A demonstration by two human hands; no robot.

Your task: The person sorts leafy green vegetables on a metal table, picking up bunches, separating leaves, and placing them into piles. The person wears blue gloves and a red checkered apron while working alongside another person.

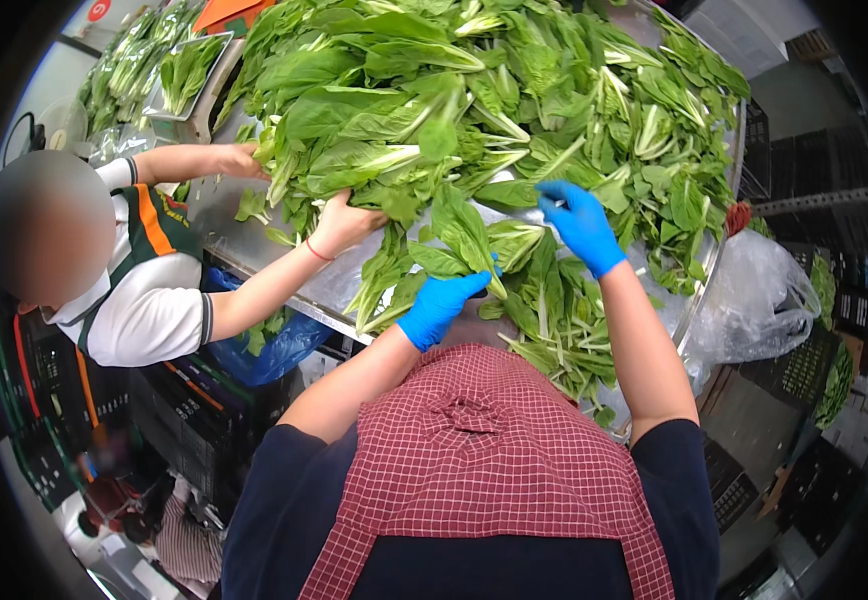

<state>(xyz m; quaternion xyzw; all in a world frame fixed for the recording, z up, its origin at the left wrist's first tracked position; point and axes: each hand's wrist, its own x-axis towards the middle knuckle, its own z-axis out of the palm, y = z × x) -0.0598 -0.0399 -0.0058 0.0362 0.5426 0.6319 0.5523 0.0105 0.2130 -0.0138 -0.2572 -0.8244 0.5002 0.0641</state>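
Observation:
My left hand (441, 304), in a blue glove, is closed around the pale base of a leafy green vegetable (460, 232). Its broad leaves point away from me above the table. To the right, my right hand (582, 227), also gloved in blue, hovers with bent fingers over the greens. Its fingertips come close to a single leaf (509, 193), and whether they touch it is unclear. Between and below my hands lies a loose pile of greens and cut stalks (561, 330) near the table's front edge.
A large heap of leafy greens (404, 112) covers the metal table (243, 232). At left, a co-worker (156, 277) reaches both bare hands into it. A blue plastic bag (273, 360) hangs below the edge. Clear plastic bag (756, 300) bulges at right. Black crates (186, 427) stand lower left.

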